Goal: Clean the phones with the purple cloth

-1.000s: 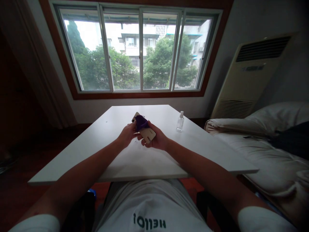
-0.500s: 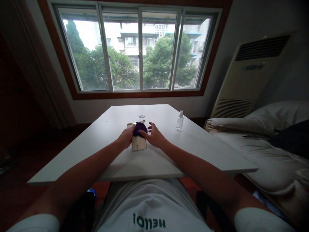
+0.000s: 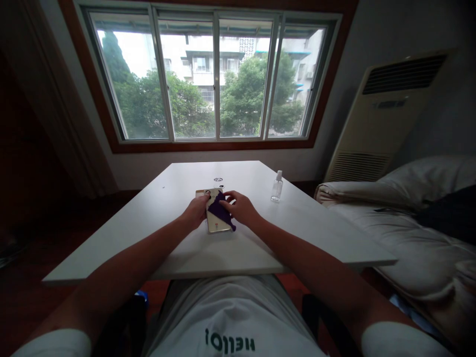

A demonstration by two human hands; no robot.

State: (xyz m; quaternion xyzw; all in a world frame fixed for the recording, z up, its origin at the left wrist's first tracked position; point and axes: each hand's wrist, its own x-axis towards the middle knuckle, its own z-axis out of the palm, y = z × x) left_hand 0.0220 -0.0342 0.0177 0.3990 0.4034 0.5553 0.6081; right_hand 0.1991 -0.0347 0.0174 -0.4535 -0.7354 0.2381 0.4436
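A pale gold smartphone point(image 3: 216, 226), its back facing up, lies over the white table near the middle. My left hand point(image 3: 195, 212) grips the phone's left edge, with the thumb over its upper part. A dark purple cloth point(image 3: 220, 210) is spread slantwise across the back of the phone, one corner hanging past its lower right. My right hand point(image 3: 241, 208) pinches the cloth and presses it on the phone's right side. A pale flat item point(image 3: 199, 193) shows partly behind the phone's top left; what it is I cannot tell.
A clear spray bottle point(image 3: 276, 187) stands on the white table point(image 3: 156, 218), right of my hands. Small dark round items point(image 3: 218, 179) lie beyond the phone. A padded sofa point(image 3: 390, 223) is at the right, below an air conditioner point(image 3: 379, 124).
The purple cloth, bunched on the phone's upper part before, now stretches down to its lower right. My right hand has closed its fingers on it. The phone's camera area now shows.
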